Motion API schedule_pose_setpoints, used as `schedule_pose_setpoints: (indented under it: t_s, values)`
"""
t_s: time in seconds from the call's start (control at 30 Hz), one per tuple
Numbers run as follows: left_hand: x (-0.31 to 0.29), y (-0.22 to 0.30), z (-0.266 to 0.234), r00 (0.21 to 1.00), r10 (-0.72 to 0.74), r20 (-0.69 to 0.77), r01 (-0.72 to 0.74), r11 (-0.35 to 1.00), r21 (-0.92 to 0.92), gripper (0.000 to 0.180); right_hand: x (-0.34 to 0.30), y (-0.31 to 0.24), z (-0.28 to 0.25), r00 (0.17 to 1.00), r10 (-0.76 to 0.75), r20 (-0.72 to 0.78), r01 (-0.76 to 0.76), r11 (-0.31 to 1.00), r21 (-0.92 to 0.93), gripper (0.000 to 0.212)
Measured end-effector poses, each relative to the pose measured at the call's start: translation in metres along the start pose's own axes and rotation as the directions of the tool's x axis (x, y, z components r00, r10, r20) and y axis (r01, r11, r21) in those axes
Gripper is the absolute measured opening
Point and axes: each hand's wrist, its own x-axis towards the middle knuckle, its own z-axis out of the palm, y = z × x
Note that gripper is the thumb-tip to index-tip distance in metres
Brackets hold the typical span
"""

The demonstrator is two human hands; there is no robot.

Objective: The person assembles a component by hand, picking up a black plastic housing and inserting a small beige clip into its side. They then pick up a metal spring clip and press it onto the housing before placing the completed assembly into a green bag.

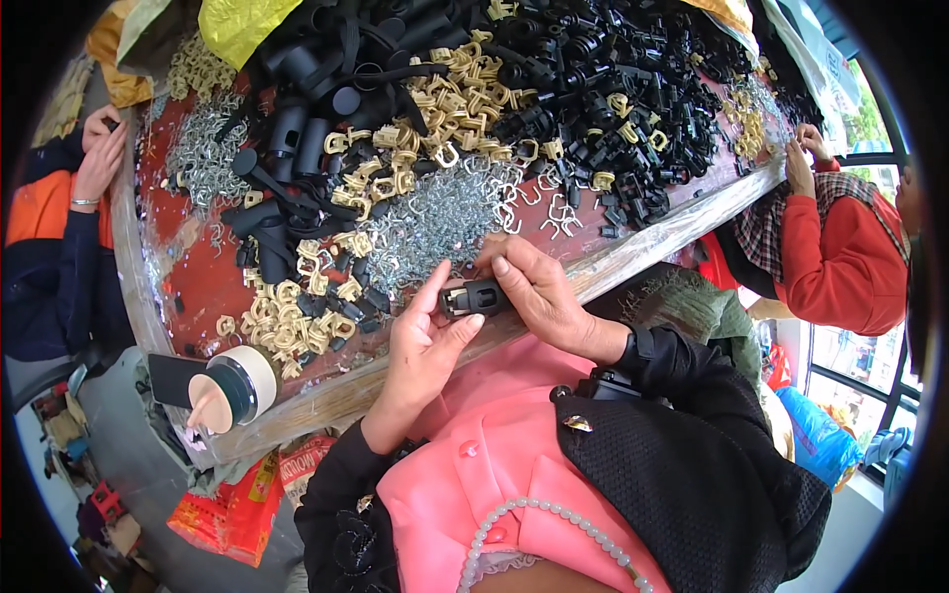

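Just over the table's near edge, my left hand (413, 341) grips a short black plastic cylinder (474, 298) between thumb and fingers. A slot shows in its side, and a beige piece sits in its left end. My right hand (546, 301) is closed at the right end of the same cylinder, its thumb pressed along it. Whether those curled fingers also hold something small is hidden. Right beyond my hands lies a heap of small silver metal pieces (425, 227). Beige plastic clips (282, 321) are piled to the left, mixed with small black pieces.
Larger black tubes (287, 133) and a mound of small black parts (633, 109) cover the far side. A round lidded container (247, 381) and a dark flat object (168, 381) stand at the near left corner. Co-workers' hands (99, 153) are at the left and right edges.
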Motion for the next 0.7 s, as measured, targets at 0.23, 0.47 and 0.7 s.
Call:
schedule_pose_setpoints:
  t_s: [0.23,0.47,0.7]
  values:
    - [0.000,0.001,0.000,0.998,0.067,-0.006,-0.067,0.988,-0.136,0.070,0.001,-0.002,-0.015,0.954,-0.021,0.300,0.036,0.998,-0.042,0.033]
    - [-0.002,0.004,-0.002,0.995,0.082,0.054,-0.066,0.967,-0.248,0.073,0.022,-0.009,-0.027,0.752,-0.231,0.618,0.242,0.968,0.067,0.073]
    - [0.004,-0.004,-0.004,0.995,-0.065,0.078,0.092,0.900,-0.426,0.065,0.028,-0.016,-0.019,0.667,-0.287,0.688,0.366,0.930,0.034,0.077]
